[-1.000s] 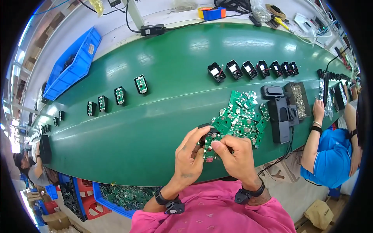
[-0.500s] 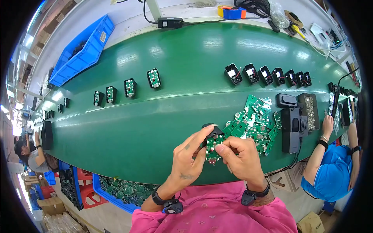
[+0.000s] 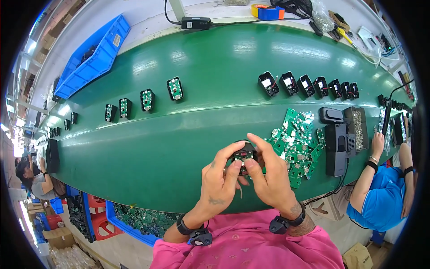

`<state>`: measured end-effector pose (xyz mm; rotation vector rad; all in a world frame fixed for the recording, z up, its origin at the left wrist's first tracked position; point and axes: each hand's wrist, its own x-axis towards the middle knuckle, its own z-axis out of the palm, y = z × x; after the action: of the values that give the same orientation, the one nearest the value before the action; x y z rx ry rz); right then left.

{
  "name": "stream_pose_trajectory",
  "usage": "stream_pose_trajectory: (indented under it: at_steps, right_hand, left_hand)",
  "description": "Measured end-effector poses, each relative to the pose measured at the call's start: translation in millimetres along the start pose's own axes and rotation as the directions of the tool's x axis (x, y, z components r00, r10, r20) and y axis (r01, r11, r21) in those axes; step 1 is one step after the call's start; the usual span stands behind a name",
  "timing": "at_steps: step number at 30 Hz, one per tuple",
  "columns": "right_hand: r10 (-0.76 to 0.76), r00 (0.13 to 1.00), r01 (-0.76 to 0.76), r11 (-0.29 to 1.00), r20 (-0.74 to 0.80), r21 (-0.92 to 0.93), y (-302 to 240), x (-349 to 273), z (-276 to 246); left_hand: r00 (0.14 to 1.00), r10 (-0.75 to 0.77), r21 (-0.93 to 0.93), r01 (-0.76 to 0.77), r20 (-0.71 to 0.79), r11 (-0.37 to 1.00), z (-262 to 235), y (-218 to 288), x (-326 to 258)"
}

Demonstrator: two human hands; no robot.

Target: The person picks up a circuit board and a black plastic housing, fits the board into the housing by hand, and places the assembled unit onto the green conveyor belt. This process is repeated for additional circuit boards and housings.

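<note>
Both hands grip a small black housing [image 3: 245,147] close to my body, over the near part of the table. A green circuit board [image 3: 243,155] sits in its open face. My left hand [image 3: 218,179] wraps the housing's left side, and my right hand [image 3: 273,175] closes round its right side. Both thumbs press on the board at its near end, covering part of it. To the right of my hands lies a loose pile of green circuit boards [image 3: 295,143]. Farther right, several black housings with red wires [image 3: 306,86] stand in a row.
Housings with boards fitted [image 3: 147,100] line the left of the green table [image 3: 201,58]. A blue bin [image 3: 96,58] sits far left. Right of the pile are a grey device [image 3: 336,150] and a tray of small metal parts [image 3: 357,127]. A co-worker in blue [image 3: 380,197] sits at right.
The board, tilted out of the housing before, now lies inside it. My right hand has shifted from pinching the board to wrapping the housing, with both thumbs on the board.
</note>
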<state>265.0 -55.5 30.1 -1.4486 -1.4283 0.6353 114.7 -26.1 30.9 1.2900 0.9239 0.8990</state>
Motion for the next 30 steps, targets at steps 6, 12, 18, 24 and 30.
stream_pose_trajectory:
  at_steps: [6,12,18,24,30]
  right_hand:
    - [-0.345,0.939,0.343,0.932,-0.006,0.115,-6,-13,-10]
    - [0.106,0.991,-0.130,0.913,0.084,0.386,14,47,8]
    - [-0.036,0.997,0.004,0.896,-0.064,-0.445,50,79,-24]
    - [0.092,0.980,-0.170,0.846,-0.175,-0.506,79,80,-102]
    - [0.095,0.995,-0.084,0.647,-0.029,-0.758,90,51,-138]
  left_hand:
    - [0.772,0.635,0.347,-0.599,0.014,0.721,8,8,-13]
    - [0.971,0.223,0.071,-0.217,-0.088,0.974,-5,-6,47]
    - [0.998,0.005,0.125,0.003,-0.068,0.992,-52,-27,156]
    - [0.981,0.110,0.638,0.017,-0.158,0.770,-62,-31,191]
    - [0.853,0.511,0.864,-0.331,0.102,0.380,6,-28,178]
